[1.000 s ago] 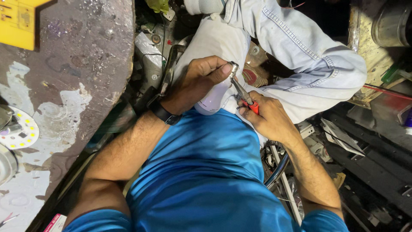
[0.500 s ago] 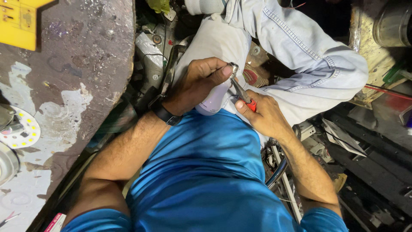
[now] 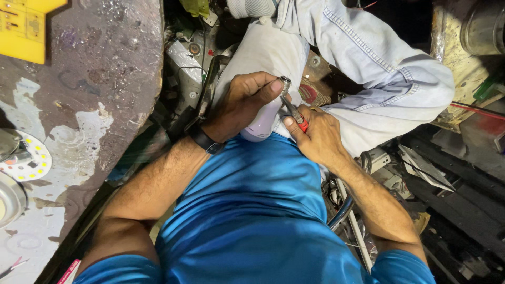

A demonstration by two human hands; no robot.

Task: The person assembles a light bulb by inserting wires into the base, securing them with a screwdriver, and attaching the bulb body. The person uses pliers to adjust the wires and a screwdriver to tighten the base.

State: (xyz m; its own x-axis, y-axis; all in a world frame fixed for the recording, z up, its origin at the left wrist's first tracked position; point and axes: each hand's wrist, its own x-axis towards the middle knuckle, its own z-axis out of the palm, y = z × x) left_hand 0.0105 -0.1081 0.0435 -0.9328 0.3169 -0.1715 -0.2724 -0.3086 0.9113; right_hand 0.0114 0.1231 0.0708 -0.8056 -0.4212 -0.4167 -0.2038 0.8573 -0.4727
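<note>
My left hand (image 3: 243,102) grips a white light bulb (image 3: 259,126) over my lap, thumb pressed near its metal screw base (image 3: 285,82). My right hand (image 3: 315,135) holds red-handled pliers (image 3: 294,111), whose jaws meet the metal base. The bulb's body is mostly hidden under my left palm. A black watch (image 3: 202,139) sits on my left wrist. Both hands rest against my light trousers (image 3: 368,68), above my blue shirt.
A worn, paint-stained worktop (image 3: 89,89) lies to the left with a round white LED board (image 3: 23,158), a metal dish (image 3: 8,197) and a yellow plate (image 3: 26,26). Scrap parts, wires and dark metal pieces crowd the floor at right (image 3: 421,168).
Both hands have shifted only slightly; the pliers stay on the bulb's base, and the right hand sits a little closer to the left.
</note>
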